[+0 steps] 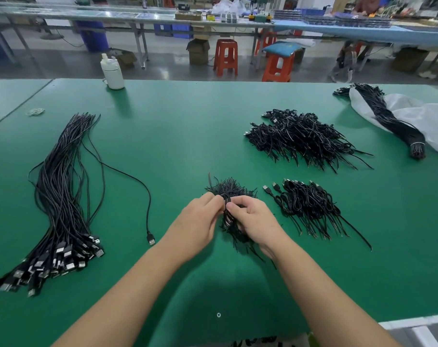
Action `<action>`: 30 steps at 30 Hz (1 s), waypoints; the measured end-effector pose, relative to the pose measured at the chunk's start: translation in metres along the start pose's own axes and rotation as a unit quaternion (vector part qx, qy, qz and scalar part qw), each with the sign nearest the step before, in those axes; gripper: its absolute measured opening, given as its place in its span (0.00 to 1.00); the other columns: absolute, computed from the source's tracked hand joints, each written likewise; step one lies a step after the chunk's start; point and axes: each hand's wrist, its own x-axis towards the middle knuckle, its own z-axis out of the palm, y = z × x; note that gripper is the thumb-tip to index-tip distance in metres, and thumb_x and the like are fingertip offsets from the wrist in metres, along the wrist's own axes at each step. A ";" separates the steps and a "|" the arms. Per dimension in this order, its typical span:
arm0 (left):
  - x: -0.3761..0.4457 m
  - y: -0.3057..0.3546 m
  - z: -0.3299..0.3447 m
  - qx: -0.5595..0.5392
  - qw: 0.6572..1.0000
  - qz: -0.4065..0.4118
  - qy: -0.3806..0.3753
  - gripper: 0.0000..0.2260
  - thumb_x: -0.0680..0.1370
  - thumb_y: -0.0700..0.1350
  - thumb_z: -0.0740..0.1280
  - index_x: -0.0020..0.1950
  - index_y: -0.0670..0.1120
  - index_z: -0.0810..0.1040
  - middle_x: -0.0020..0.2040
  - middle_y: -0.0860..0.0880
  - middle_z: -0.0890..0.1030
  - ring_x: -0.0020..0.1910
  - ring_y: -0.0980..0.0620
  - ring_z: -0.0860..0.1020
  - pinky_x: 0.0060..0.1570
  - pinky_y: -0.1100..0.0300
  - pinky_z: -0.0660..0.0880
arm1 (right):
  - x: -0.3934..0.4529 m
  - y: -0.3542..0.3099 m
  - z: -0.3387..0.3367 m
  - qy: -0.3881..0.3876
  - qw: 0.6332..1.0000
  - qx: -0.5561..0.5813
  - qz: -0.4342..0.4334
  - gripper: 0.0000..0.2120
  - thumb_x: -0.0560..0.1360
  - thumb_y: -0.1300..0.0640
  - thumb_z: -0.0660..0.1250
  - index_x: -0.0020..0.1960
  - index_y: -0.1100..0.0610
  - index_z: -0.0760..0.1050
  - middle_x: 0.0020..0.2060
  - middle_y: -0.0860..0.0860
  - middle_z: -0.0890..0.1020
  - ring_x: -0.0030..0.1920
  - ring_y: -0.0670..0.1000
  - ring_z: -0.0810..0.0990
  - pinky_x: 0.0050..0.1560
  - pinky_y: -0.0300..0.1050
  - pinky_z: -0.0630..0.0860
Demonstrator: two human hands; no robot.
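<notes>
Item in hand: folded loop of thin black cable (226, 217), held over a heap of short black wire ties (229, 189) in the middle of the flat green table surface (187, 136), toward its near edge; left hand (197, 221) pinches the loop from one side, fingertips drawn together; right hand (254, 219) curls over it, thumb and forefinger pinching at the top.

Step, as judged: binding one coiled cable with a tie; the next move likely calls for a tight twist of the tie while the loop is kept from springing open, then a place on the small pile of coiled black USB cables (308, 204) just right of the hands.

Also listed: larger pile of coiled black cables (300, 136) toward the far right; long sheaf of straight black USB cables (60, 196) along the left edge, one loose black cable (147, 194) beside it.

Containers: crumpled white plastic bag (428, 121) at the far right corner, a banded bundle of black cables (388, 116) lying on it, partly out; white lidded bottle (112, 71) at the far edge, contents not visible.
</notes>
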 end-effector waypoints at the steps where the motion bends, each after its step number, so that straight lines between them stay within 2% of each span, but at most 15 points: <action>1: -0.001 0.000 0.001 0.008 1.000 0.005 0.001 0.03 0.81 0.38 0.62 0.48 0.43 0.72 0.44 0.47 0.72 0.40 0.45 0.71 0.43 0.49 0.72 | 0.000 -0.001 0.001 0.005 1.000 0.023 0.015 0.09 0.80 0.56 0.66 0.59 0.57 0.75 0.26 0.45 0.78 0.21 0.41 0.66 0.23 0.32 0.62; 4: -0.003 0.000 0.003 -0.034 0.999 -0.009 0.008 0.03 0.81 0.40 0.62 0.48 0.45 0.72 0.44 0.51 0.72 0.41 0.51 0.72 0.45 0.55 0.72 | -0.003 -0.002 0.000 -0.007 0.999 0.045 0.009 0.07 0.80 0.58 0.65 0.57 0.56 0.70 0.24 0.46 0.79 0.20 0.40 0.67 0.22 0.31 0.62; 6: -0.005 0.001 0.004 -0.081 0.995 -0.044 0.024 0.05 0.81 0.40 0.63 0.47 0.49 0.71 0.42 0.56 0.73 0.41 0.58 0.71 0.43 0.62 0.68 | -0.004 -0.004 -0.003 -0.042 0.998 0.049 -0.013 0.02 0.82 0.60 0.62 0.54 0.55 0.71 0.29 0.52 0.83 0.20 0.44 0.65 0.22 0.34 0.61; 8: -0.005 0.004 0.003 -0.115 0.989 -0.087 0.028 0.06 0.80 0.40 0.63 0.46 0.51 0.71 0.38 0.57 0.75 0.38 0.58 0.73 0.40 0.65 0.68 | -0.003 -0.005 -0.005 -0.072 0.996 0.046 -0.026 0.05 0.83 0.62 0.59 0.54 0.56 0.73 0.36 0.57 0.84 0.22 0.46 0.64 0.23 0.37 0.61; 11: -0.001 0.002 0.000 -0.162 0.971 -0.173 0.014 0.08 0.80 0.42 0.64 0.43 0.53 0.72 0.34 0.53 0.78 0.32 0.54 0.74 0.36 0.62 0.70 | -0.005 -0.008 -0.012 -0.113 0.992 0.035 -0.037 0.11 0.82 0.67 0.58 0.60 0.58 0.75 0.40 0.60 0.82 0.27 0.46 0.73 0.26 0.38 0.68; 13: 0.003 0.000 -0.002 -0.218 0.949 -0.226 0.003 0.08 0.80 0.42 0.65 0.43 0.52 0.73 0.30 0.52 0.78 0.28 0.53 0.74 0.33 0.60 0.70 | -0.007 -0.008 -0.016 -0.135 0.989 0.041 -0.032 0.14 0.81 0.70 0.59 0.63 0.61 0.74 0.41 0.59 0.82 0.32 0.45 0.80 0.26 0.35 0.70; 16: 0.005 0.001 -0.003 -0.267 0.930 -0.255 -0.006 0.08 0.81 0.42 0.65 0.43 0.51 0.73 0.28 0.53 0.78 0.26 0.56 0.72 0.30 0.63 0.68 | -0.006 -0.008 -0.015 -0.108 0.992 0.057 -0.035 0.14 0.78 0.72 0.64 0.60 0.60 0.78 0.45 0.57 0.86 0.37 0.46 0.81 0.31 0.33 0.73; 18: 0.005 0.004 -0.002 -0.251 0.936 -0.245 -0.005 0.08 0.81 0.42 0.64 0.43 0.52 0.72 0.27 0.51 0.76 0.25 0.57 0.70 0.28 0.65 0.66 | -0.005 -0.008 -0.014 -0.047 0.997 0.020 -0.064 0.11 0.76 0.68 0.69 0.53 0.55 0.82 0.44 0.55 0.85 0.36 0.41 0.79 0.39 0.31 0.73; 19: 0.005 0.006 -0.001 -0.233 0.944 -0.232 0.000 0.09 0.81 0.41 0.64 0.43 0.52 0.72 0.28 0.52 0.75 0.26 0.57 0.69 0.29 0.65 0.65 | -0.004 -0.007 -0.013 -0.020 0.997 0.002 -0.073 0.09 0.75 0.66 0.71 0.49 0.52 0.83 0.41 0.51 0.85 0.34 0.38 0.77 0.38 0.28 0.71; 20: 0.005 0.007 -0.001 -0.210 0.953 -0.217 0.006 0.09 0.81 0.41 0.64 0.43 0.52 0.71 0.29 0.53 0.74 0.27 0.57 0.68 0.30 0.65 0.65 | -0.003 -0.006 -0.013 -0.003 0.997 -0.006 -0.074 0.08 0.76 0.63 0.72 0.45 0.50 0.82 0.36 0.45 0.83 0.31 0.36 0.76 0.35 0.28 0.70; 22: 0.005 0.011 0.000 -0.164 0.968 -0.185 0.028 0.10 0.80 0.40 0.64 0.42 0.52 0.69 0.32 0.55 0.73 0.30 0.58 0.69 0.33 0.67 0.65 | -0.003 -0.005 -0.012 0.010 0.998 -0.013 -0.067 0.05 0.77 0.58 0.71 0.44 0.50 0.81 0.29 0.40 0.79 0.25 0.37 0.73 0.29 0.28 0.66; 25: 0.005 0.015 0.005 -0.110 0.981 -0.141 0.069 0.10 0.80 0.38 0.63 0.43 0.52 0.68 0.37 0.55 0.73 0.36 0.58 0.70 0.37 0.66 0.65 | -0.002 -0.005 -0.009 0.015 0.999 -0.005 -0.052 0.06 0.78 0.56 0.69 0.45 0.53 0.83 0.24 0.44 0.74 0.22 0.40 0.68 0.24 0.29 0.62; 28: 0.001 0.015 0.009 -0.028 0.992 -0.094 0.082 0.05 0.80 0.37 0.63 0.47 0.46 0.72 0.43 0.50 0.73 0.37 0.48 0.72 0.40 0.55 0.70 | -0.003 -0.006 -0.006 0.019 1.000 0.001 -0.021 0.09 0.79 0.54 0.68 0.44 0.56 0.84 0.22 0.47 0.70 0.22 0.45 0.65 0.24 0.35 0.62; 30: -0.001 0.014 0.011 0.050 0.995 -0.049 0.075 0.07 0.75 0.32 0.67 0.47 0.43 0.74 0.42 0.46 0.74 0.35 0.45 0.72 0.38 0.50 0.73 | -0.005 -0.006 -0.005 0.011 1.000 0.006 -0.008 0.13 0.80 0.53 0.67 0.41 0.60 0.82 0.23 0.52 0.69 0.23 0.48 0.64 0.24 0.39 0.63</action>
